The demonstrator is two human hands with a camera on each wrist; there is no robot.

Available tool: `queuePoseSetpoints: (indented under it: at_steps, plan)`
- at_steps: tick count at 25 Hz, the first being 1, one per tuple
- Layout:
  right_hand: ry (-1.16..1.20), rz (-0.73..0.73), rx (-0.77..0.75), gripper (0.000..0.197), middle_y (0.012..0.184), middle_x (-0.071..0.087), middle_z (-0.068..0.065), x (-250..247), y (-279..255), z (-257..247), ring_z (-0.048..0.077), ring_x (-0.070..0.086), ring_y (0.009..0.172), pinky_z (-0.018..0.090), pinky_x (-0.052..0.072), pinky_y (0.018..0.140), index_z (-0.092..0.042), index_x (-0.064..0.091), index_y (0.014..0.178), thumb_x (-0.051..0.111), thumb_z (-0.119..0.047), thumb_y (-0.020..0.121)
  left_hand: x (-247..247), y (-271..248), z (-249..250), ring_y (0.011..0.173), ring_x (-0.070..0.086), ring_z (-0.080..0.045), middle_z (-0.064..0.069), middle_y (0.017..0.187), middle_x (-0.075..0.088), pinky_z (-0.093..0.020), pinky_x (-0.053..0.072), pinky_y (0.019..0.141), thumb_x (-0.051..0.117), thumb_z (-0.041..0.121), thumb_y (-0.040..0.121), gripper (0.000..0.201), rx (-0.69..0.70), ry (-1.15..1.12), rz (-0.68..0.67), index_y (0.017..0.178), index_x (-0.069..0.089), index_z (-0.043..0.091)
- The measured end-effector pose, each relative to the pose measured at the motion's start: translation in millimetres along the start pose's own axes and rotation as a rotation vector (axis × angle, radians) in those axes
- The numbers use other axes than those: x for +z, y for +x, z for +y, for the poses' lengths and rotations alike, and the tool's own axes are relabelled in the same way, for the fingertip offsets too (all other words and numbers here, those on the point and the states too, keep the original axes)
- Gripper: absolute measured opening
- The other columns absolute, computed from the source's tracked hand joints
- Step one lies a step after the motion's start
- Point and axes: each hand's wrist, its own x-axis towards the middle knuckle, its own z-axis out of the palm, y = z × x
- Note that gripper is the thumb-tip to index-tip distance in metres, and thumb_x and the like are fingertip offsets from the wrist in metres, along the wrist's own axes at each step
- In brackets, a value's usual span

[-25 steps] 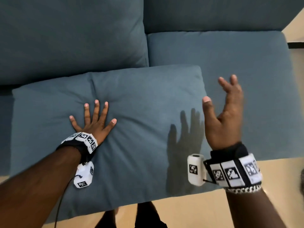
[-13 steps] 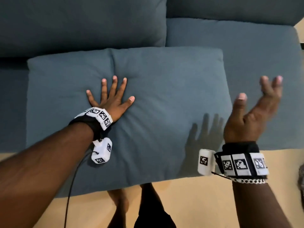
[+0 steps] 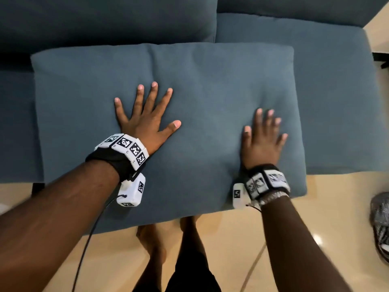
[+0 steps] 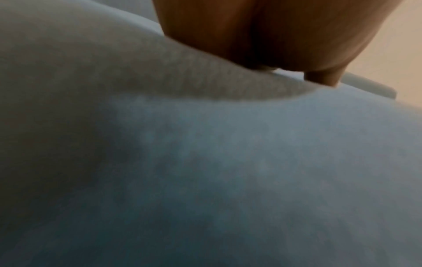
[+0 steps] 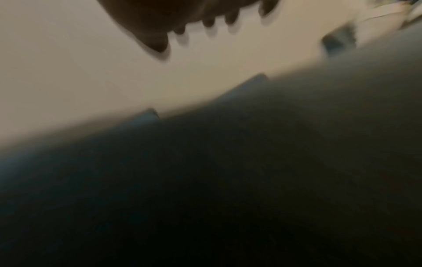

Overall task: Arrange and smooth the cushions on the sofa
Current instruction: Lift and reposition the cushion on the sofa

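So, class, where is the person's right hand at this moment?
In the head view, the right hand lies flat with spread fingers on the right part of the loose blue cushion, to the right of the left hand.

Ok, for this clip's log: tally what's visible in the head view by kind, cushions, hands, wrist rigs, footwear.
Loose cushion, both hands flat on it: 1
Sofa seat cushions: 2 (left, right)
Sofa back cushions: 2 (left, right)
Hands: 2 (left hand, right hand)
Wrist rigs: 2 (left, right)
Shoe: 1
Total: 10

Cushion (image 3: 200, 127) on sofa seat (image 3: 332, 102); left hand (image 3: 145, 121), right hand (image 3: 261, 144) flat on cushion.
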Motion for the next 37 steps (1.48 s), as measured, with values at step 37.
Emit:
queuePoseSetpoints:
  at_steps: [37]
  plan:
    - [0.300, -0.092, -0.415, 0.067, 0.172, -0.002, 0.015, 22, -113, -246, 0.035, -0.009, 0.158, 0.060, -0.010, 0.123, -0.025, 0.028, 0.161, 0.056, -0.039, 0.101, 34, -119, -185, 0.157, -0.020, -0.023, 0.019, 0.167, -0.026, -0.073, 0.005, 0.119, 0.032, 0.078, 0.095, 0.076, -0.131, -0.164, 0.147, 0.157, -0.007, 0.057]
